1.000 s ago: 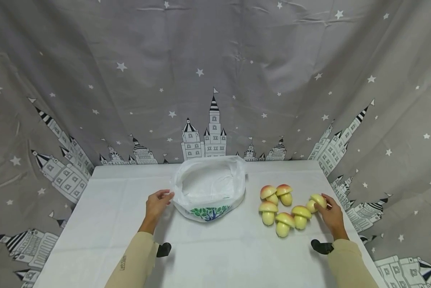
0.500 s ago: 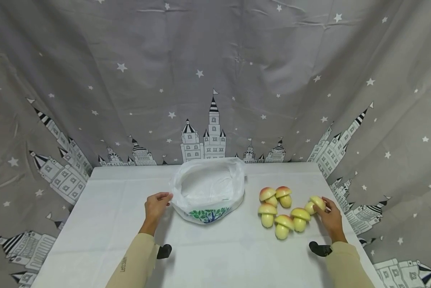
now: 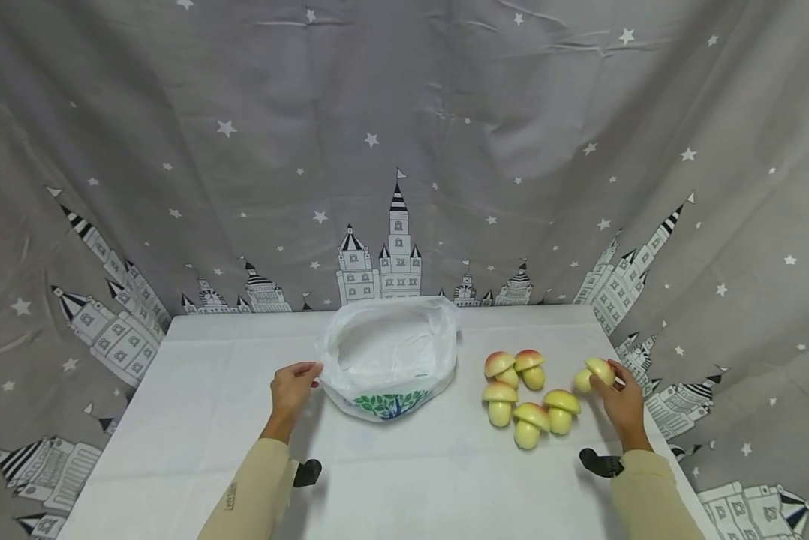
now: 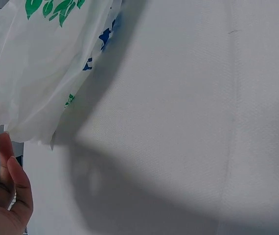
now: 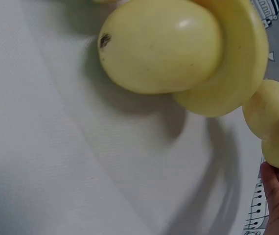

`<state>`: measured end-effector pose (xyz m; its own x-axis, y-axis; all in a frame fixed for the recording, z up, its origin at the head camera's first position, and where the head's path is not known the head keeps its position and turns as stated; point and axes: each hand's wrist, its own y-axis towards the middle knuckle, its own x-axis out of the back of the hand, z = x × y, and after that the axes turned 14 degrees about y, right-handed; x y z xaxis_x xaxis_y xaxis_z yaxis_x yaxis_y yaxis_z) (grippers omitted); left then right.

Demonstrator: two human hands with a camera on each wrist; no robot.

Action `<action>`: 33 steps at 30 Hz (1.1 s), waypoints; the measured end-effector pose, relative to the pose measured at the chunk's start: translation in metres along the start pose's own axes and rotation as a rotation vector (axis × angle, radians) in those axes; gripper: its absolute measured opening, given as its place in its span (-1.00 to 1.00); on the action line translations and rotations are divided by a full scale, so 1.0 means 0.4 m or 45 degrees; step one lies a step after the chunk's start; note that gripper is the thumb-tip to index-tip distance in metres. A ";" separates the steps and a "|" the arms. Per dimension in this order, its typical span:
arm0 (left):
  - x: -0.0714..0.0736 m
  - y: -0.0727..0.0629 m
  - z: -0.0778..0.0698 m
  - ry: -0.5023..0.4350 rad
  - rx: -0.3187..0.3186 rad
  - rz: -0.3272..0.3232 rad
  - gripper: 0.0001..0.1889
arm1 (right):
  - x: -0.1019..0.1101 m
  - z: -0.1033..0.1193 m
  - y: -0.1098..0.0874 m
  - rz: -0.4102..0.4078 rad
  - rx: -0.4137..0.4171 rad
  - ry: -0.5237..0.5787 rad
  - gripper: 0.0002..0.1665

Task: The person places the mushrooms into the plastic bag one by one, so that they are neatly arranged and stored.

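Observation:
A white plastic bag (image 3: 350, 392) with a green and blue tree print stands with its mouth spread wide, in the middle of the head view. At its left rim my left hand (image 3: 291, 394) pinches the plastic between thumb and fingers; the left wrist view shows only part of that hand (image 4: 5, 191) beside the bag (image 4: 27, 73). On the right, my right hand (image 3: 624, 405) grips a yellow toy mushroom (image 3: 600, 369) by its cap. The right wrist view has this mushroom (image 5: 267, 110) at its right edge, above the fingertips.
Several toy mushrooms, yellow with some reddish caps, lie grouped between the bag and my right hand, one (image 3: 527, 425) nearest the front. All rest on a white-covered table (image 3: 411, 480). A grey curtain (image 3: 276, 150) with castles hangs behind and around the table.
My right hand has raised its mushroom slightly, away from the others. The left hand stays at the bag's rim, and the head view has shifted a little.

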<state>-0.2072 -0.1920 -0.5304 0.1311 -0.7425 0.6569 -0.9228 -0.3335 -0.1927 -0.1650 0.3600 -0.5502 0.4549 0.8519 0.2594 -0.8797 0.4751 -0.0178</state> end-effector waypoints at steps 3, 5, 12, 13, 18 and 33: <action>0.000 0.001 -0.002 0.001 0.002 -0.001 -0.67 | -0.002 0.014 0.005 -0.004 0.020 0.014 -0.31; 0.000 0.000 -0.001 0.002 0.004 -0.002 -0.67 | -0.004 0.022 0.008 0.000 0.027 0.015 -0.31; 0.003 -0.002 -0.002 0.000 0.004 -0.001 -0.67 | -0.027 0.063 0.016 -0.016 0.078 0.010 -0.35; 0.004 -0.002 -0.003 0.001 0.005 0.000 -0.67 | -0.031 0.068 0.018 -0.018 0.083 0.018 -0.35; 0.007 -0.003 -0.003 0.000 0.016 0.008 -0.67 | -0.054 0.101 0.021 0.011 0.091 0.060 -0.35; -0.001 0.000 -0.013 0.015 0.008 0.020 -0.66 | -0.146 0.180 0.030 0.262 0.064 0.059 -0.31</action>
<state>-0.2093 -0.1888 -0.5267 0.1125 -0.7405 0.6626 -0.9224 -0.3258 -0.2076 -0.2121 0.3000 -0.4962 0.2695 0.9397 0.2107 -0.9600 0.2793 -0.0175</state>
